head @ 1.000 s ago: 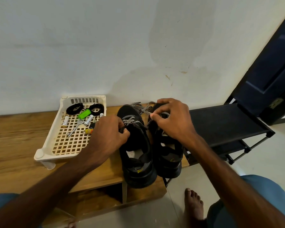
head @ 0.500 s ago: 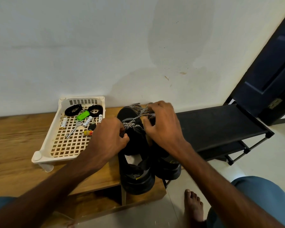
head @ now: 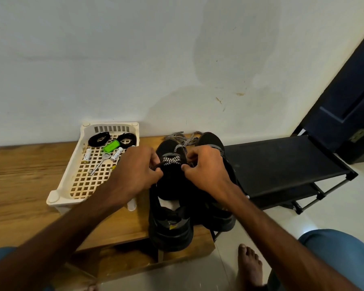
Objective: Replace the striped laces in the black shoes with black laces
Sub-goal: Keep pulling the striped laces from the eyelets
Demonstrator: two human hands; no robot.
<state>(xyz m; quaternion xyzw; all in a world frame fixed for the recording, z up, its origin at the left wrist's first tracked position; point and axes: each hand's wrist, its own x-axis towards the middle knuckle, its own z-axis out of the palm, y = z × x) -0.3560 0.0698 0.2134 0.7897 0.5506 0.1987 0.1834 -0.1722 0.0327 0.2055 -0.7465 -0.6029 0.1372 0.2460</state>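
- Wooden bench [head: 19, 185] runs in from 9 o'clock. Its right end stops at the shoes and its near edge lies toward 6 o'clock.
- Two black shoes stand side by side on that right end, toes to 12 o'clock, close to the wall [head: 135, 59].
- First shoe [head: 170, 225]: its heel juts past the bench's near edge.
- Second shoe [head: 223, 217] sits at 3 o'clock of the first, touching it, with its heel out past the bench corner.
- Black rack [head: 282, 164] stands at 3 o'clock of the shoes, close against the second shoe.
- White tray [head: 57, 196] sits at 9 o'clock of the shoes, its back rim against the wall. A narrow strip of bare wood lies between the tray and the first shoe.
- Open room: bare bench top at 9 o'clock of the tray, and floor at 5 o'clock with a bare foot [head: 250, 267] on it.
- The tray's far end holds two coiled black laces [head: 99, 138], with a green tag [head: 111, 146], batteries [head: 87, 154] and a key [head: 99, 164] nearer in.
- Striped lace [head: 172, 160] crosses the first shoe's upper. Its loose ends trail over the toes toward 12 o'clock.
- Left hand [head: 135, 171]: fingers curled tight, thumb and forefinger pinching the crossing's 9 o'clock end.
- Right hand [head: 206, 171]: fingers curled, thumb and forefinger pinching the crossing's 3 o'clock end.
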